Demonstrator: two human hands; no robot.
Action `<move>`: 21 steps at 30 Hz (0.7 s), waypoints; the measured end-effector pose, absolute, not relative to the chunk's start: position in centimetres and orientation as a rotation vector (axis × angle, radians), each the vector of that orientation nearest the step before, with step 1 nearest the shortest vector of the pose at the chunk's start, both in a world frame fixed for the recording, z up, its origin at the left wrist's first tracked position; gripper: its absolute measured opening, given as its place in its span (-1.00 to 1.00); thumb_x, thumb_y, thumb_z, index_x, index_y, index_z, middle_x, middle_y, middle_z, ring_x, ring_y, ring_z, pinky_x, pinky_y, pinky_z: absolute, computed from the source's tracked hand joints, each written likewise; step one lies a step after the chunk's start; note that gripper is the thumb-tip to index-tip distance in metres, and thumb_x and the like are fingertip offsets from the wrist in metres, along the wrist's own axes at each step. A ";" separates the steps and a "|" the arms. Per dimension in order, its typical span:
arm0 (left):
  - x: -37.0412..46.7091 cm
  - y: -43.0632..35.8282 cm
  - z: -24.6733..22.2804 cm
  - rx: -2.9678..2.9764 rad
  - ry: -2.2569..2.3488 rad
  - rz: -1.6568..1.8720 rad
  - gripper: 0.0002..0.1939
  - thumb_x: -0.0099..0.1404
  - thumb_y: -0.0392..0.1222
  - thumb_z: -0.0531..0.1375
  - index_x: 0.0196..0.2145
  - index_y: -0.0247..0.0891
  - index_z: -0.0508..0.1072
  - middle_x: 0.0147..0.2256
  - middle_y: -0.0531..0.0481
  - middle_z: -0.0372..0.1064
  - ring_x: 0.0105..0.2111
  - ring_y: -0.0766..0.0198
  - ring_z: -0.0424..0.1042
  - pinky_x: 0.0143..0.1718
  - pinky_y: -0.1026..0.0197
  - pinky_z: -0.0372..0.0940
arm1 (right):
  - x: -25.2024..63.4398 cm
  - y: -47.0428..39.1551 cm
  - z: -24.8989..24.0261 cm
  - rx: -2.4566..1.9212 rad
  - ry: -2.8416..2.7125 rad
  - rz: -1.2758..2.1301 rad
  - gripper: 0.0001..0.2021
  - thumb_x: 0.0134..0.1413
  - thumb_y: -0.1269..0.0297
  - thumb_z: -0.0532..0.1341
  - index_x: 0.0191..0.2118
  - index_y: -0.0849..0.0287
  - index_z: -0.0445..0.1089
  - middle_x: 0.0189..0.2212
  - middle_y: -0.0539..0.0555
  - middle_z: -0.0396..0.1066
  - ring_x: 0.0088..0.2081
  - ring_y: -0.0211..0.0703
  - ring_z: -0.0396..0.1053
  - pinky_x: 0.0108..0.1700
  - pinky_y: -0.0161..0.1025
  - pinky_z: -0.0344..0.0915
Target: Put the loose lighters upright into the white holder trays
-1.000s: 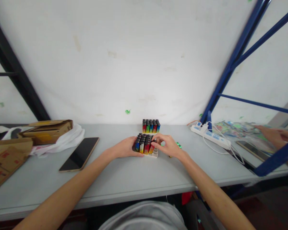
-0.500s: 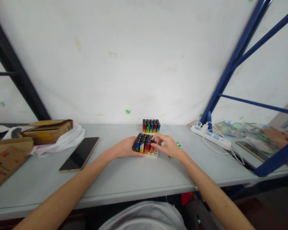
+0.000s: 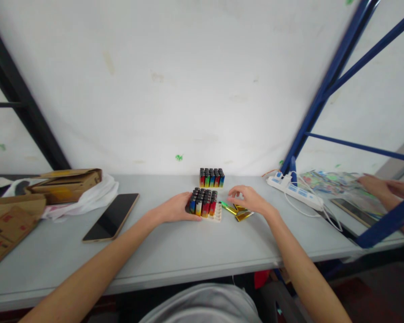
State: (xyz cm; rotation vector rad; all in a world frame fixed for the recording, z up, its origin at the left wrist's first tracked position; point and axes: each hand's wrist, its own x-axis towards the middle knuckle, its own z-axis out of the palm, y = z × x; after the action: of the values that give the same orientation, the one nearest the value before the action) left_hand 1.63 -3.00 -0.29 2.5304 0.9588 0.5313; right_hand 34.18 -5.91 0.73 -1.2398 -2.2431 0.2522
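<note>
My left hand [image 3: 179, 207] is closed around the left side of a white lighter tray [image 3: 217, 216], its fingers against the rows. Several lighters [image 3: 204, 207] with black tops and bright, multicoloured bodies stand upright in the tray. Bare slots show along its right side. My right hand [image 3: 249, 199] hovers to the right of the tray, fingers curved and apart, with nothing visible in them. Just below it, a few shiny loose lighters [image 3: 244, 216], gold and green, lie flat on the table.
Behind the tray stands a second block of upright lighters [image 3: 212, 178]. A phone [image 3: 111, 217] and cardboard boxes [image 3: 65, 186] lie on the left. To the right are a white power strip [image 3: 295, 193] with cables, a blue frame post [image 3: 318, 101] and another person's hands [image 3: 385, 186].
My right hand has left the tray and moved right, uncovering the loose lighters. A lighter now stands upright where its fingers were. My left hand has stayed put.
</note>
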 end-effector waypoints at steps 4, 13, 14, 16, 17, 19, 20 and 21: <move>1.7 -3.0 -0.3 2.522 0.946 0.549 -0.24 0.03 0.29 0.38 0.07 -0.23 0.44 0.03 -0.15 0.49 0.00 -0.09 0.48 0.05 0.03 0.35 | 32.7 -5.7 -0.6 -1.210 -2.351 0.320 -0.76 0.05 0.16 0.40 -0.18 0.15 0.54 -0.37 0.07 0.50 -0.34 -0.09 0.42 -0.19 -0.14 0.34; 1.9 -3.4 0.3 2.519 0.904 0.539 -0.29 0.07 0.26 0.37 0.06 -0.23 0.46 0.02 -0.13 0.51 0.01 -0.09 0.49 0.05 0.05 0.35 | 32.1 -5.5 -0.6 -1.171 -2.087 0.421 -0.77 0.26 0.13 0.19 -0.14 0.19 0.42 -0.28 0.09 0.39 -0.31 -0.16 0.39 -0.22 -0.18 0.39; 1.9 -3.4 0.3 2.517 0.910 0.540 -0.29 0.07 0.26 0.37 0.06 -0.22 0.46 0.01 -0.13 0.52 0.00 -0.09 0.49 0.04 0.05 0.36 | 31.9 -5.6 -0.5 -1.160 -2.011 0.518 -0.73 0.28 0.08 0.17 -0.11 0.18 0.38 -0.30 0.06 0.37 -0.35 -0.19 0.39 -0.27 -0.20 0.39; 1.9 -3.4 0.3 2.512 0.926 0.536 -0.28 0.06 0.28 0.37 0.05 -0.22 0.47 0.01 -0.13 0.52 0.00 -0.10 0.49 0.02 0.05 0.37 | 31.4 -5.7 -0.4 -1.111 -1.857 0.730 -0.68 0.28 -0.01 0.14 -0.06 0.14 0.28 -0.37 -0.02 0.34 -0.46 -0.26 0.34 -0.40 -0.28 0.34; 1.9 -3.4 0.2 2.509 0.933 0.534 -0.27 0.05 0.30 0.37 0.05 -0.22 0.46 0.01 -0.13 0.52 -0.01 -0.10 0.49 0.01 0.04 0.37 | 31.1 -5.7 -0.4 -1.088 -1.788 0.826 -0.66 0.27 -0.05 0.14 -0.06 0.11 0.23 -0.41 -0.07 0.32 -0.53 -0.30 0.28 -0.47 -0.32 0.27; 1.8 -3.4 0.2 2.504 0.940 0.535 -0.25 0.04 0.30 0.37 0.05 -0.24 0.46 0.01 -0.15 0.52 -0.02 -0.10 0.50 0.01 0.04 0.37 | 30.4 -5.7 -0.5 -1.072 -1.670 0.955 -0.63 0.25 -0.13 0.13 -0.07 0.07 0.18 -0.49 -0.15 0.23 -0.62 -0.36 0.12 -0.59 -0.38 0.10; 1.8 -3.3 0.2 2.503 0.939 0.535 -0.25 0.04 0.30 0.37 0.05 -0.24 0.46 0.01 -0.15 0.52 -0.02 -0.10 0.50 0.02 0.04 0.37 | 30.1 -5.6 -0.6 -1.084 -1.622 0.976 -0.61 0.25 -0.16 0.12 -0.09 0.05 0.17 -0.52 -0.18 0.18 -0.64 -0.36 0.04 -0.63 -0.39 0.02; 1.8 -3.3 0.1 2.504 0.934 0.534 -0.26 0.04 0.29 0.37 0.05 -0.24 0.46 0.02 -0.15 0.51 -0.01 -0.10 0.50 0.02 0.04 0.37 | 29.7 -5.6 -0.7 -1.107 -1.592 0.966 -0.60 0.24 -0.19 0.11 -0.13 0.05 0.18 -0.56 -0.19 0.13 -0.65 -0.36 -0.01 -0.64 -0.39 -0.03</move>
State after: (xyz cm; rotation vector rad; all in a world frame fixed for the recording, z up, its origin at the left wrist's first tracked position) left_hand 1.76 -3.30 0.13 2.5041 0.9339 0.5343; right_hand 29.75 -5.58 -0.70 -1.1068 -1.5919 0.9664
